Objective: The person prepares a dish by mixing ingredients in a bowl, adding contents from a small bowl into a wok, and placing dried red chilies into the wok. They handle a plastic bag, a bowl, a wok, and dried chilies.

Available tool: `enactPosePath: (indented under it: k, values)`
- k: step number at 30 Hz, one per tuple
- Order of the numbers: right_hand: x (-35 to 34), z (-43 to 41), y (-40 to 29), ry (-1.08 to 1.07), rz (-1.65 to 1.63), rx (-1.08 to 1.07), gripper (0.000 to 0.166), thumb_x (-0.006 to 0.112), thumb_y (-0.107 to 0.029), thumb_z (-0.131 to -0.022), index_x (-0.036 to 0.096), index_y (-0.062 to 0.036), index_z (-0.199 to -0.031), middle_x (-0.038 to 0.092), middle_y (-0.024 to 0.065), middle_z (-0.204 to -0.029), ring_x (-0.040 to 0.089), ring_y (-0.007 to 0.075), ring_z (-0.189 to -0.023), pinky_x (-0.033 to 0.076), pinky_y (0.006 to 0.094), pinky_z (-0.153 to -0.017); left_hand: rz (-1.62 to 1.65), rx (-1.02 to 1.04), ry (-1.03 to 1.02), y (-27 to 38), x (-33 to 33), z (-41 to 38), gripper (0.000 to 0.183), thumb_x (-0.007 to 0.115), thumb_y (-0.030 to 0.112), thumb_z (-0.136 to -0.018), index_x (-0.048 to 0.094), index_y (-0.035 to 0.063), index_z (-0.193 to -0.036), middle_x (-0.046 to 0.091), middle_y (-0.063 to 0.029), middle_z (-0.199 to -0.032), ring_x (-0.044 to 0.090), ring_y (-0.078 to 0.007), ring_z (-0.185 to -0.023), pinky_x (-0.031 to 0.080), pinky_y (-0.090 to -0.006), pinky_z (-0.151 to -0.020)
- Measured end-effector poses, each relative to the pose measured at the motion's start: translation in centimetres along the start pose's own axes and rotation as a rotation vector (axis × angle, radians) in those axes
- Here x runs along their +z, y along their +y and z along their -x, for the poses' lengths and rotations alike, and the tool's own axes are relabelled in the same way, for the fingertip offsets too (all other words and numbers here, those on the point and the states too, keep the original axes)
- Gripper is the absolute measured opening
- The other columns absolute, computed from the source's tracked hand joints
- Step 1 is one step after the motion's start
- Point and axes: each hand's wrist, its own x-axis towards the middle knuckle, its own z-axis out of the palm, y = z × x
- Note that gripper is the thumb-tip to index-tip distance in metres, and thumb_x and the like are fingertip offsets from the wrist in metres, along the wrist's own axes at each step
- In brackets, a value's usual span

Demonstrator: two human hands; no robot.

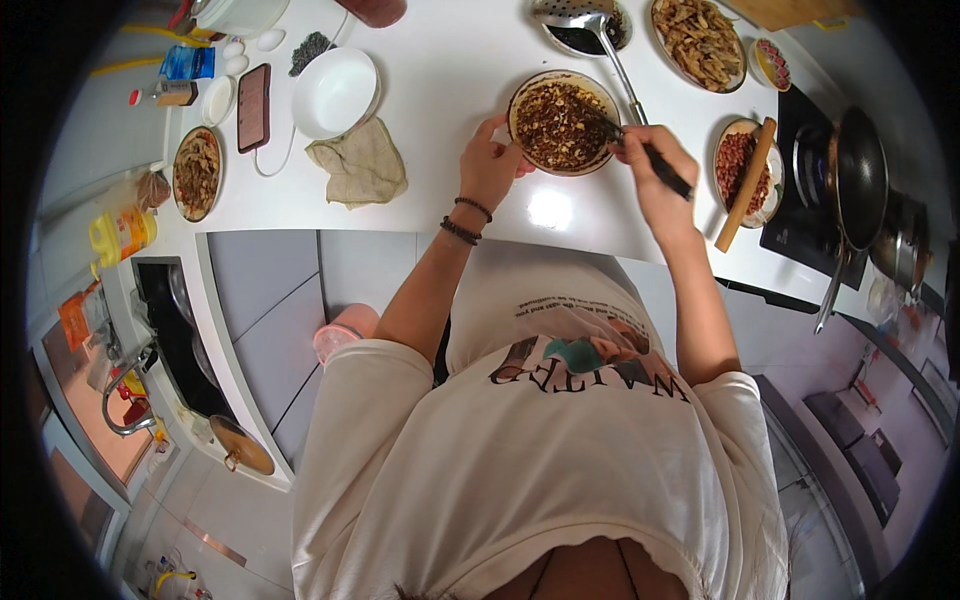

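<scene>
A bowl (564,171) of dark brown chopped mixture (559,124) with yellow bits stands on the white counter before me. My left hand (489,161) steadies it, fingers and thumb around its left side. From the right, my right hand (660,176) grips a black utensil (670,174), whose far end reaches into the mixture. Its tip is hidden there, so I cannot tell its exact kind. Just behind the bowl, a metal skimmer (574,9) rests across a dish of dark sauce (581,39), its handle slanting toward my right hand.
Right: a plate of peanuts (735,161) with a rolling pin (746,184) across it, a pan (860,180) by the cooktop (806,217), and a plate of fried food (697,45). Left: a white bowl (335,91), a cloth (358,163), a phone (253,109) and a sink (176,330).
</scene>
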Motion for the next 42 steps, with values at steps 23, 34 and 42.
enactPosePath:
  k: [23,34,42]
  values:
    - [-0.1,2.2,-0.5,-0.132,0.162,-0.436,0.011,0.058,0.009,-0.072,0.054,0.0023,-0.080,0.048,0.0150,-0.074,0.053,0.0332,-0.062,0.045,0.0381,-0.057,0.098,0.029,0.067,0.0,1.0,0.3,0.051,0.053,-0.002,-0.080,0.041,0.0004,-0.130,0.060,-0.0101,-0.078,0.063,-0.0157,-0.066,0.058,-0.0279,-0.061]
    - [3.6,2.3,3.6,-0.452,0.526,-0.711,0.018,0.054,-0.004,-0.074,0.054,0.0005,-0.092,0.048,0.0134,-0.099,0.054,0.0279,-0.091,0.049,0.0343,-0.077,-0.028,0.090,0.209,0.4,-1.5,-1.2,0.046,0.055,-0.002,-0.079,0.048,-0.0016,-0.124,0.059,-0.0082,-0.072,0.061,-0.0146,-0.063,0.060,-0.0288,-0.057]
    - [4.7,2.3,3.9,-0.408,0.508,-0.674,0.033,0.058,-0.002,-0.071,0.055,0.0002,-0.104,0.047,0.0155,-0.109,0.051,0.0302,-0.098,0.045,0.0365,-0.086,0.179,-0.040,0.115,-0.2,-2.8,0.6,0.044,0.051,0.011,-0.091,0.034,-0.0026,-0.128,0.059,-0.0113,-0.077,0.064,-0.0217,-0.068,0.057,-0.0303,-0.062]
